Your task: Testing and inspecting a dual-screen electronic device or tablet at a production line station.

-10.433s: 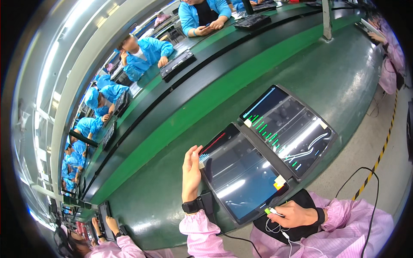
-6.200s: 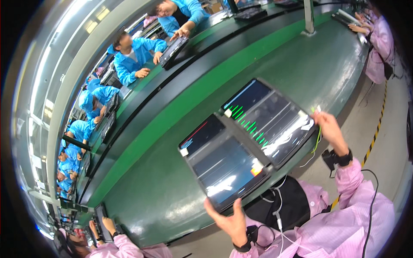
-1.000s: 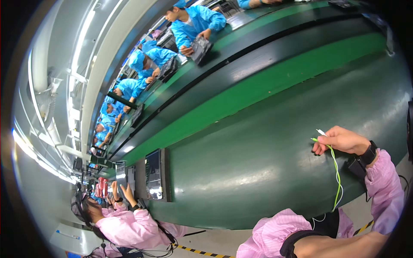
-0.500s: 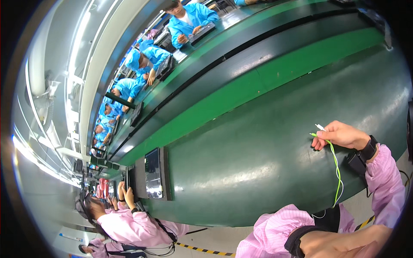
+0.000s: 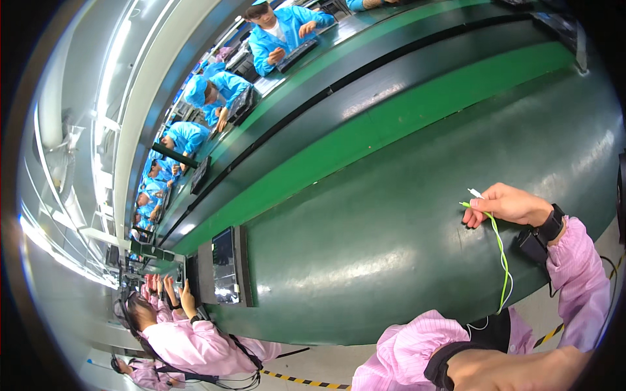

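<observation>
My right hand [image 5: 508, 204] is raised over the green table, its fingers closed on a green cable [image 5: 499, 244] and a white cable [image 5: 510, 281]. A white plug end and a green tip stick out past the thumb and fingers, pointing left. The two cables twist loosely around each other and hang down past the table's near edge. A black wristband circles this wrist, with a black box [image 5: 533, 245] beside it. My left hand [image 5: 521, 370] lies at the lower right rim, coming from a pink sleeve with a black band. Its fingers cannot be made out.
The dark green table [image 5: 365, 260] curves toward a tablet-like screen [image 5: 225, 264] at left. Beyond it, a person in pink [image 5: 189, 345] works with raised hands. Across a dark rail [image 5: 365, 98], several people in blue handle black devices. Striped floor tape [image 5: 306, 381] shows below.
The scene has shifted slightly left in the picture. My right hand keeps its hold on the cables. A person in blue across has lifted a hand off a device; the neighbour in pink has moved their hands.
</observation>
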Action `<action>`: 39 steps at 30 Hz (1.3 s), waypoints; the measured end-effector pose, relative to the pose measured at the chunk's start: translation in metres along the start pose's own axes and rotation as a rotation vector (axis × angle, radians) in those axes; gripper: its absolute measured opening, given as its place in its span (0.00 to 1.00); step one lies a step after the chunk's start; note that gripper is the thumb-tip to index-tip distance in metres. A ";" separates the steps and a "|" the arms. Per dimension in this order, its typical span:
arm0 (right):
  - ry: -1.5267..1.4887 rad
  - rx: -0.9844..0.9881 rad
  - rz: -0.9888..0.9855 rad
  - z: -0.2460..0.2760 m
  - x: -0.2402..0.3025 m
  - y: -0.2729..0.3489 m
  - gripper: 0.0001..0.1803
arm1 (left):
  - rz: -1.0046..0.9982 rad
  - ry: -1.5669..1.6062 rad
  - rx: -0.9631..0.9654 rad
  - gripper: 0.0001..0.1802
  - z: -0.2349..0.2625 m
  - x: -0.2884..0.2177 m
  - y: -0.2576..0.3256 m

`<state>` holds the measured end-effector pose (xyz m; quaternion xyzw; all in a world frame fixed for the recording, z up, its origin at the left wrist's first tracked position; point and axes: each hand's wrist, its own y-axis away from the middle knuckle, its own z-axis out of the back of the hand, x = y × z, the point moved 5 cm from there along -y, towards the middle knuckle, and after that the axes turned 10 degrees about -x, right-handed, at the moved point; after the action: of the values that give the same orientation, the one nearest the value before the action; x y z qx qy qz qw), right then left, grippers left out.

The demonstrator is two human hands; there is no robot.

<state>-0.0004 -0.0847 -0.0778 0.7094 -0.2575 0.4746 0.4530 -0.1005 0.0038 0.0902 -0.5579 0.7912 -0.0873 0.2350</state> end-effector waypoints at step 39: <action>-0.126 -0.103 0.093 -0.002 -0.014 -0.011 0.22 | 0.617 -0.572 -0.796 0.11 0.190 -0.033 0.022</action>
<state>0.0013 -0.0791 -0.0948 0.7008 -0.3421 0.4356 0.4494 -0.0208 0.0658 -0.0754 -0.3480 0.7941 0.4441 0.2262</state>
